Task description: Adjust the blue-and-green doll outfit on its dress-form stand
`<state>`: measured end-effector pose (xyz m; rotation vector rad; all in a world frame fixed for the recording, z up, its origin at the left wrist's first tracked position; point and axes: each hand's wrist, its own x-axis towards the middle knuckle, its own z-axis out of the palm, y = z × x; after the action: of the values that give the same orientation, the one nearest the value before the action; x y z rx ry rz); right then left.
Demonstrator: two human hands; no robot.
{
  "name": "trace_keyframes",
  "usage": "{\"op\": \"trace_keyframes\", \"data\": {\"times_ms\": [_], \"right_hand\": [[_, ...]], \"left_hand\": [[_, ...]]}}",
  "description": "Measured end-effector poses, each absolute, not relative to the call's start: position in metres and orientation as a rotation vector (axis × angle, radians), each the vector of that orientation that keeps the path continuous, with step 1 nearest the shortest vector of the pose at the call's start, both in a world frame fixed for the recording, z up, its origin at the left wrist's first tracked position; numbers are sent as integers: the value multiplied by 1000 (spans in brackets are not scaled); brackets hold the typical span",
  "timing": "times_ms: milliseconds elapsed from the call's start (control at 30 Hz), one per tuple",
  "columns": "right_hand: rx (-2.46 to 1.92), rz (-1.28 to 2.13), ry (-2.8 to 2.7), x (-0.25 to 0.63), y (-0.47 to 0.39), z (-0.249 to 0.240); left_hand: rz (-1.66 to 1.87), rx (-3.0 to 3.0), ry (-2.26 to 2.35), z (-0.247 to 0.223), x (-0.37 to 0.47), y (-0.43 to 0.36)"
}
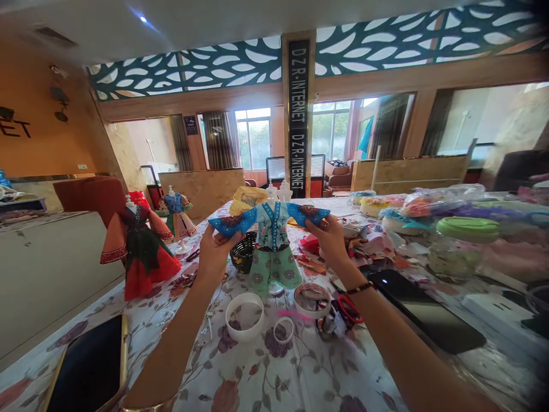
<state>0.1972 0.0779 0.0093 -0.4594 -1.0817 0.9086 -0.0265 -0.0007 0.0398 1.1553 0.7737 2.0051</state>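
Note:
A small mannequin in a light blue top and a green flowered skirt (273, 243) stands on the flowered tablecloth (266, 372) ahead of me. Its two wide blue sleeves are spread out sideways. My left hand (213, 247) pinches the end of the left sleeve. My right hand (329, 237) pinches the end of the right sleeve. Both arms reach forward over the table. In front of the doll lie a white tape ring (244, 316), a smaller ring (283, 329) and a patterned tape roll (311, 299).
A doll in a dark red and orange dress (139, 252) stands at the left, another dressed doll (176, 214) behind it. A phone (92, 366) lies near left, a dark tablet (424, 317) at right. A black basket (243, 252), fabric scraps and plastic containers (467, 229) crowd the right.

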Motion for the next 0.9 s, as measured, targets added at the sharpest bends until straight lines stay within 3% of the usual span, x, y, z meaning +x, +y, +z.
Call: {"op": "trace_keyframes", "data": {"times_ms": [433, 900], "right_hand": [[-450, 1057, -1122, 195, 70, 11], [-470, 989, -1068, 188, 68, 10]], "left_hand": [[1938, 1013, 781, 40, -21, 5], [1987, 1099, 780, 34, -16, 14]]}}
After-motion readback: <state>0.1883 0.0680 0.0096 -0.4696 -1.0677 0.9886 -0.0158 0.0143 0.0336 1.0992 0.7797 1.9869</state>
